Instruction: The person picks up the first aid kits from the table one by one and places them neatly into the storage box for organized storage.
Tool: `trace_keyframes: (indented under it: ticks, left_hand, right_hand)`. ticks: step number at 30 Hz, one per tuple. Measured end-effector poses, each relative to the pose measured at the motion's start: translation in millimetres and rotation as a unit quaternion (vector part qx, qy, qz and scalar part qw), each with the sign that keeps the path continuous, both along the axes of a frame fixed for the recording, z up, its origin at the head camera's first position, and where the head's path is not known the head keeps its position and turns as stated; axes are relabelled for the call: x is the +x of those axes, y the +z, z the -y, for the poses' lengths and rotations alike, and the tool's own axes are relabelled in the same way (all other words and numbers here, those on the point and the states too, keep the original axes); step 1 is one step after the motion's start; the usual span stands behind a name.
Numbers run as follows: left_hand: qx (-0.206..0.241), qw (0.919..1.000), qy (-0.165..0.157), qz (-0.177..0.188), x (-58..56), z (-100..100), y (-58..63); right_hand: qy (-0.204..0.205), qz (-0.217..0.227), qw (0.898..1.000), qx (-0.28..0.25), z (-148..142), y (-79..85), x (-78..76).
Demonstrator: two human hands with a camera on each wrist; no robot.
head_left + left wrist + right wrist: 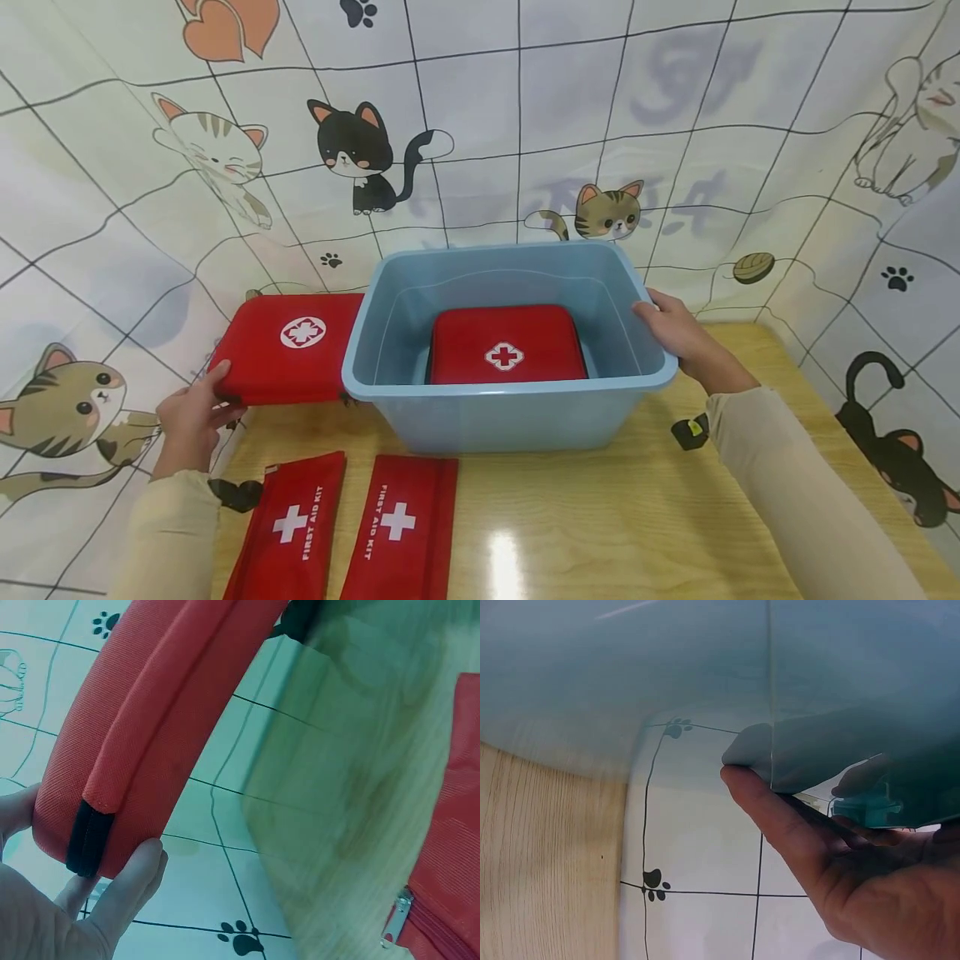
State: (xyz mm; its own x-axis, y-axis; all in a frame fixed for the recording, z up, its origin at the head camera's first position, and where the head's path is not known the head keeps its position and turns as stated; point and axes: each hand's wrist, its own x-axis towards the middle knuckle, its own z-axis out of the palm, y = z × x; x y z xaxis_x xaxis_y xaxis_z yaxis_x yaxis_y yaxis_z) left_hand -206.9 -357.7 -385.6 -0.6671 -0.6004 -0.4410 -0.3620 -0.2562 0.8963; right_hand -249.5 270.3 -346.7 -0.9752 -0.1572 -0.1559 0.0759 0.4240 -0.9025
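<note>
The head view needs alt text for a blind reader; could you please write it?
A person's left hand grips a red case left of a blue tub, while the right hand grips the tub's right side. A second red case sits inside, and two red first aid pouches lie in front on a table.

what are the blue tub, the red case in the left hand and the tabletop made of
Blue tub: probably plastic, smooth and slightly glossy; light streaks its wall. Held red case: likely fabric over something stiffer, matte; fine weave, firm rounded shape. Tabletop: glossy wood or wood-look laminate; grain and a bright reflection show.
</note>
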Motion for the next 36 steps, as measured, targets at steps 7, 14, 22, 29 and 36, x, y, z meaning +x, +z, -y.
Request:
trace_keyframes:
  ticks: [7,14,22,29,36]
  left_hand:
    - [0.038,0.9989,0.017,-0.023,-0.5,-0.2,10.4]
    - [0.052,0.9968,0.030,-0.052,0.1,-2.0,21.1]
    - [0.066,0.9948,0.030,-0.071,4.1,0.3,32.7]
    - [0.074,0.9934,0.034,-0.081,7.2,4.7,39.9]
    - [0.097,0.9883,0.036,-0.112,9.5,2.3,49.7]
  right_hand:
    - [0.002,-0.001,1.000,0.003,-3.3,-0.9,1.3]
    - [-0.002,0.001,1.000,-0.001,-3.2,-1.7,-0.4]
    - [0.001,0.003,1.000,-0.002,-3.1,-2.2,-1.2]
    - [0.004,0.002,1.000,-0.007,-1.4,-2.0,0.4]
    - [0.001,0.001,1.000,-0.003,-2.3,-3.0,-0.9]
